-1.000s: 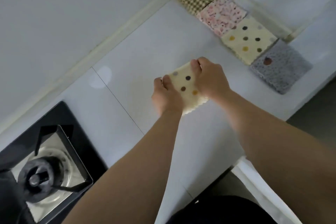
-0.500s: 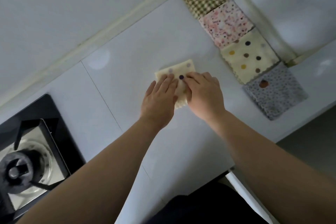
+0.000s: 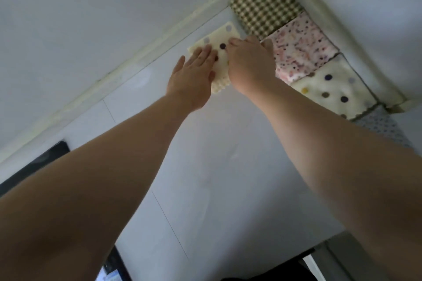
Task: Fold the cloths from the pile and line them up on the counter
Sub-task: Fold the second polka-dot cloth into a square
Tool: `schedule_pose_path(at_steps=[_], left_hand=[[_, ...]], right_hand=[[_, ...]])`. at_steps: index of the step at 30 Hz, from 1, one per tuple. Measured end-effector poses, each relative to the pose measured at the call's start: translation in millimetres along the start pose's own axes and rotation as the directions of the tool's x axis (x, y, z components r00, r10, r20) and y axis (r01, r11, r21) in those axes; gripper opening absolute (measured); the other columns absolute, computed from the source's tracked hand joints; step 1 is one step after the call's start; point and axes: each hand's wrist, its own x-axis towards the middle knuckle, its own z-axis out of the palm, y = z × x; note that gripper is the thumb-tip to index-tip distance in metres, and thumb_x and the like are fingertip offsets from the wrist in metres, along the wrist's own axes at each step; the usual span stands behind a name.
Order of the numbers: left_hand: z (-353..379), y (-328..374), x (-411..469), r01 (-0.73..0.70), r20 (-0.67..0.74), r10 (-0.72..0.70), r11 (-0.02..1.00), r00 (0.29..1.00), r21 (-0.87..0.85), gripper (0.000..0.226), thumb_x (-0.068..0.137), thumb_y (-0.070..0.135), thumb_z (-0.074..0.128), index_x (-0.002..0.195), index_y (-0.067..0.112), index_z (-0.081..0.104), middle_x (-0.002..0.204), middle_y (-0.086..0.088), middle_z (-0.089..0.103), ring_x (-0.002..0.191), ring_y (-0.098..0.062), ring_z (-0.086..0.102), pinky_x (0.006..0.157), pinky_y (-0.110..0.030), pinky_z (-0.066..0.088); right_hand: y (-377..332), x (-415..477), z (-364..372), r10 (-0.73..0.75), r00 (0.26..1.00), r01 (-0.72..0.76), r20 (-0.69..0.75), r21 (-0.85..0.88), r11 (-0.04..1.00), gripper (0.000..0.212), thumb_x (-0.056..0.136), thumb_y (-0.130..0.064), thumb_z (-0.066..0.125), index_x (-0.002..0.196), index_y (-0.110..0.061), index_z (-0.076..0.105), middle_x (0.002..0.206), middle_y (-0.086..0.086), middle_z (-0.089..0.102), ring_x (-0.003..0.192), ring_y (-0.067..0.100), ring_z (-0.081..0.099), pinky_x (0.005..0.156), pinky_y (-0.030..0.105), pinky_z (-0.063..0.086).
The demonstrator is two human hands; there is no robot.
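Placement: left hand (image 3: 194, 75) flat on dotted cloth (image 3: 222, 34), right hand (image 3: 249, 64) grip unclear; should butt it squarely against checked cloth (image 3: 265, 9).

The left hand (image 3: 194, 73) and right hand (image 3: 250, 65) are bare, forearms uncovered.

The white glossy bench (image 3: 217, 166) carries thin dark seam lines and meets the pale grey walls (image 3: 91, 18) at a rear corner. A cream sealing strip (image 3: 127, 68) covers the joint. A black glass hob (image 3: 45, 157) sits at the left edge. Lighting is dim, with one soft reflection (image 3: 142, 76) near the strip.
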Motion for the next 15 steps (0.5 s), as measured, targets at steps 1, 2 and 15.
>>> schedule_pose_path(at_steps=[1, 2, 15], left_hand=[[-3, -2, 6, 0.006, 0.007, -0.006, 1.000, 1.000, -0.001, 0.054, 0.108, 0.030, 0.024, 0.159, 0.025, 0.008, 0.166, 0.011, 0.001, 0.152, -0.007, -0.001, 0.125, -0.037, 0.000], [-5, -3, 11, 0.009, 0.010, -0.009, 1.000, 1.000, -0.002, 0.054, 0.108, 0.030, 0.024, 0.159, 0.025, 0.007, 0.166, 0.011, 0.001, 0.152, -0.007, -0.001, 0.125, -0.038, 0.000], [-11, -8, 37, -0.029, -0.019, 0.028, 0.999, 0.999, -0.018, 0.055, 0.108, 0.031, 0.024, 0.159, 0.020, 0.008, 0.167, 0.007, 0.003, 0.153, -0.010, 0.000, 0.125, -0.037, 0.001]], right_hand=[[0, 7, -1, 0.001, 1.000, -0.001, 0.008, -0.009, 1.000, 0.038, 0.097, -0.016, 0.044, 0.133, -0.018, 0.057, 0.137, -0.006, 0.055, 0.132, 0.023, 0.041, 0.106, 0.045, 0.028], [1, 13, -2, -0.001, 1.000, 0.001, 0.016, -0.014, 1.000, 0.038, 0.096, -0.015, 0.044, 0.132, -0.018, 0.057, 0.136, -0.007, 0.055, 0.132, 0.022, 0.040, 0.107, 0.046, 0.027], [5, 44, -8, 0.001, 0.998, 0.001, 0.062, -0.030, 1.000, 0.035, 0.094, -0.012, 0.049, 0.128, -0.016, 0.055, 0.132, -0.003, 0.056, 0.130, 0.026, 0.041, 0.109, 0.052, 0.024]])
